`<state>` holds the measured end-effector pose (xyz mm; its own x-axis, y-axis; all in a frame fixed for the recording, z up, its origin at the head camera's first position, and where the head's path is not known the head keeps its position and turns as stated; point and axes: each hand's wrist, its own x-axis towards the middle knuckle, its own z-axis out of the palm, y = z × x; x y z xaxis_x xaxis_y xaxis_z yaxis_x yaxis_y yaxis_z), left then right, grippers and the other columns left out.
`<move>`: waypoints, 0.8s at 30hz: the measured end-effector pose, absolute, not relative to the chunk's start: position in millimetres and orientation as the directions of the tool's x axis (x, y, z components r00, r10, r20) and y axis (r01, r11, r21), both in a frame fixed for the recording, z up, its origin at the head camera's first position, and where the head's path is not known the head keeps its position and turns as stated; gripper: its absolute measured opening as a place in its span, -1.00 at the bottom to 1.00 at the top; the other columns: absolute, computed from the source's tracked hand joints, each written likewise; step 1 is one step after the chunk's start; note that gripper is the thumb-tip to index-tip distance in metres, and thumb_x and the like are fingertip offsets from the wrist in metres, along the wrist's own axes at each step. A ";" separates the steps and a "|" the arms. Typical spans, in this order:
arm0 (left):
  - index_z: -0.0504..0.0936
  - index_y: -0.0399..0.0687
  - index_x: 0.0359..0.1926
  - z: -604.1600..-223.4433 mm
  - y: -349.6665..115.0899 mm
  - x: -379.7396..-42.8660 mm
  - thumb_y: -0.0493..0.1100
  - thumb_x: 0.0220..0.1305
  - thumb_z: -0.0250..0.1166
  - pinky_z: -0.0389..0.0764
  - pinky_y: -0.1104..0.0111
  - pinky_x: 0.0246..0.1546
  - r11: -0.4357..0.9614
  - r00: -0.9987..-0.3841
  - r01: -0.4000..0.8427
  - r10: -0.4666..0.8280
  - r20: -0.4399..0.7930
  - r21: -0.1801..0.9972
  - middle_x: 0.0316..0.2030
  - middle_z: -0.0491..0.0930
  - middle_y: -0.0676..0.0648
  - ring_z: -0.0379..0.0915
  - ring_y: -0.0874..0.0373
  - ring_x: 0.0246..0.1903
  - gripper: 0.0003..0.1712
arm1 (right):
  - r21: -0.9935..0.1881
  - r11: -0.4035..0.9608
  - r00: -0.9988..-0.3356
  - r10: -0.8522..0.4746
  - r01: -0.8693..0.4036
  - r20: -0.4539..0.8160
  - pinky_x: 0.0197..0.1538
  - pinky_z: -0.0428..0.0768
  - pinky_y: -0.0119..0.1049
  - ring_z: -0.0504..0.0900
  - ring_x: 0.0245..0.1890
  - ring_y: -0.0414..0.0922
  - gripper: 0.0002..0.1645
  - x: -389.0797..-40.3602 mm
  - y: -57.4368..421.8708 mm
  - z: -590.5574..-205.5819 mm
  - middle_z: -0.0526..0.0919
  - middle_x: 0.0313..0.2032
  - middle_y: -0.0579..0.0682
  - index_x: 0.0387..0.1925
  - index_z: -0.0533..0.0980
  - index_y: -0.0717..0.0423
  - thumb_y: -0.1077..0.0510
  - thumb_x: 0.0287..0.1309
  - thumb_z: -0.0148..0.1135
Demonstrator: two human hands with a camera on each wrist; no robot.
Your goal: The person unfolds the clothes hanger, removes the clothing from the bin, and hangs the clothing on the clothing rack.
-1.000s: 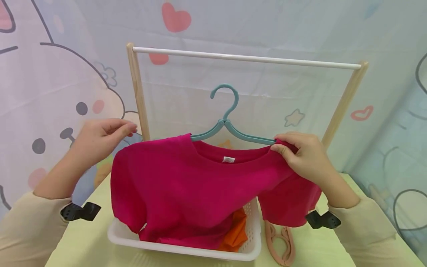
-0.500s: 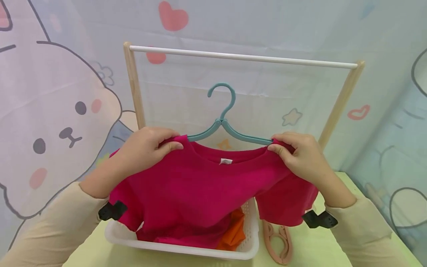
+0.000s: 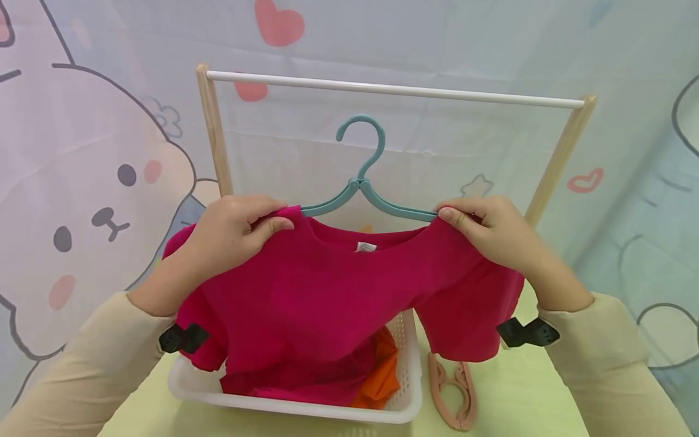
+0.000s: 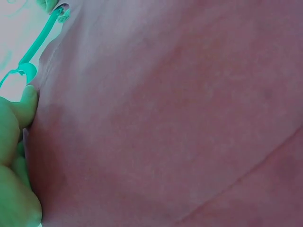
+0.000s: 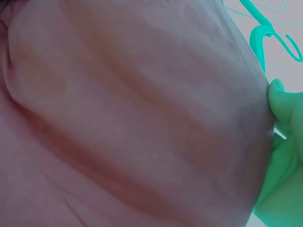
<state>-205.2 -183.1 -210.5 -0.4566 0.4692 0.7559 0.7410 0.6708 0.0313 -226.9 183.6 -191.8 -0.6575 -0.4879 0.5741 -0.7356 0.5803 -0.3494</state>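
While L hand [image 3: 232, 230] & R hand [image 3: 488, 230] pinch shirt [image 3: 327, 291] on hanger [image 3: 359, 184], bskt [image 3: 295, 407] sits on yel-grn tbl [image 3: 519, 388], cartoon backdrop [image 3: 437, 42] bhd rack [image 3: 393, 90].

Creased fabric [image 5: 142, 113], fingers [image 5: 285, 161] pinching its edge, hanger [image 5: 256, 41] at upper right

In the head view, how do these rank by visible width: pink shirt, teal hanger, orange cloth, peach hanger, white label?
Pink shirt
Teal hanger
Orange cloth, peach hanger: too alike to rank
White label

The pale yellow-green table [image 3: 519, 388] carries a white basket [image 3: 295, 408] beside a tan hanger [image 3: 471, 394].
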 end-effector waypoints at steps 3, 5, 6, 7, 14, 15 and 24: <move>0.73 -0.12 -0.23 -209.6 -184.7 -204.9 -0.26 0.09 0.43 0.37 0.43 -0.55 0.667 -0.454 0.744 0.469 0.758 0.033 -0.45 0.63 0.04 0.29 0.30 -0.59 -0.82 | -0.377 0.596 -0.693 -0.494 -0.709 0.524 -0.16 0.48 -0.60 0.61 -0.19 -0.18 -0.74 -227.1 181.6 -184.2 0.72 -0.19 0.05 -0.04 0.65 0.17 0.20 0.33 0.15; 0.73 -0.12 -0.21 -209.5 -185.2 -205.0 -0.27 0.09 0.43 0.37 0.43 -0.55 0.661 -0.450 0.750 0.473 0.757 0.033 -0.44 0.64 0.04 0.30 0.31 -0.59 -0.81 | -0.396 0.600 -0.713 -0.503 -0.695 0.489 -0.13 0.47 -0.60 0.61 -0.15 -0.12 -0.72 -227.2 180.4 -181.0 0.71 -0.16 0.05 -0.02 0.65 0.15 0.17 0.35 0.12; 0.73 -0.12 -0.21 -209.1 -185.1 -204.8 -0.27 0.09 0.43 0.37 0.43 -0.55 0.657 -0.447 0.754 0.474 0.759 0.034 -0.43 0.65 0.04 0.31 0.31 -0.58 -0.81 | -0.403 0.599 -0.717 -0.510 -0.692 0.475 -0.12 0.48 -0.58 0.61 -0.14 -0.11 -0.72 -227.5 179.8 -180.0 0.71 -0.15 0.05 -0.02 0.64 0.15 0.16 0.36 0.12; 0.74 -0.12 -0.21 -209.2 -185.1 -204.6 -0.27 0.09 0.43 0.37 0.44 -0.55 0.653 -0.444 0.756 0.473 0.761 0.036 -0.43 0.65 0.04 0.31 0.31 -0.58 -0.80 | -0.405 0.595 -0.717 -0.520 -0.694 0.464 -0.11 0.49 -0.55 0.61 -0.13 -0.10 -0.71 -227.8 179.2 -179.5 0.70 -0.14 0.05 -0.02 0.64 0.15 0.16 0.36 0.11; 0.73 -0.13 -0.24 -217.6 -187.9 -204.0 -0.29 0.04 0.46 0.35 0.47 -0.57 0.661 -0.426 0.750 0.436 0.793 0.039 -0.47 0.62 0.03 0.29 0.31 -0.59 -0.80 | -0.350 0.687 -0.768 -0.524 -0.637 0.369 0.10 0.53 -0.02 0.56 0.03 0.03 -0.55 -224.4 173.9 -187.4 0.64 0.00 0.07 0.18 0.49 0.13 -0.01 0.40 0.05; 0.73 -0.13 -0.25 -219.5 -188.6 -203.8 -0.29 0.04 0.46 0.35 0.46 -0.57 0.664 -0.427 0.747 0.429 0.796 0.042 -0.48 0.61 0.03 0.29 0.31 -0.59 -0.80 | -0.333 0.712 -0.781 -0.506 -0.618 0.368 0.08 0.53 0.00 0.56 0.01 0.04 -0.53 -223.2 172.6 -190.3 0.63 -0.01 0.07 0.17 0.48 0.12 -0.05 0.38 0.06; 0.72 -0.12 -0.23 -238.2 -192.1 -201.3 -0.26 0.03 0.46 0.46 0.41 -0.56 0.703 -0.473 0.708 0.401 0.784 0.067 -0.42 0.66 0.01 0.39 0.29 -0.56 -0.78 | -0.208 0.655 -0.648 -0.553 -0.727 0.524 -0.39 0.47 -0.37 0.43 -0.53 -0.26 -0.92 -222.9 173.0 -223.3 0.53 -0.53 -0.20 -0.26 0.61 0.04 0.13 0.22 0.29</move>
